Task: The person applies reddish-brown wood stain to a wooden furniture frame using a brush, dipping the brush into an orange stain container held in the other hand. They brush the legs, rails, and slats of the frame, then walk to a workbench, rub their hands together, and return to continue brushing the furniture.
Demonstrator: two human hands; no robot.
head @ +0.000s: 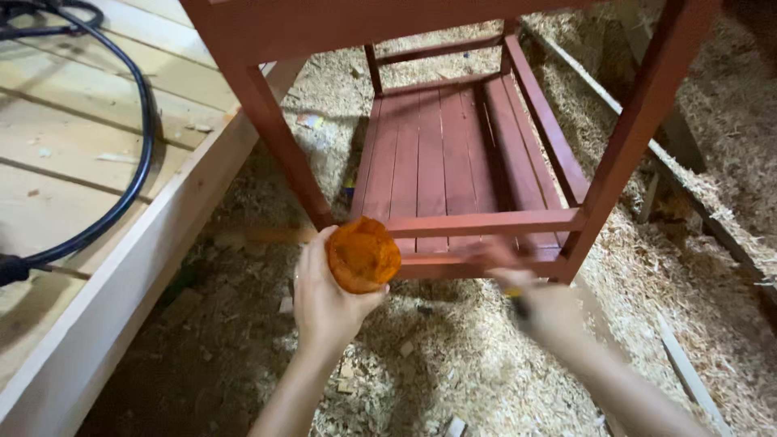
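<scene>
Below the red-painted wooden stand [477, 146], I see my left hand [324, 303] cupping an orange paint-soaked sponge [363, 255], while my blurred right hand [538, 303] grips a small tool I cannot identify.

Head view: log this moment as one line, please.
left hand: holds orange cup | right hand: blurred, grips small tool at red frame rail | floor: sawdust | left: boards, black cable

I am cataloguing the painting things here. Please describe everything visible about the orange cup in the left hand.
The cup is small, round and coated in orange-red paint, seemingly plastic. The left hand grips it from below and behind, with fingers wrapping its left side. It is tilted, its paint-smeared mouth facing the camera, in front of the frame's lower rails, above the sawdust.
</scene>
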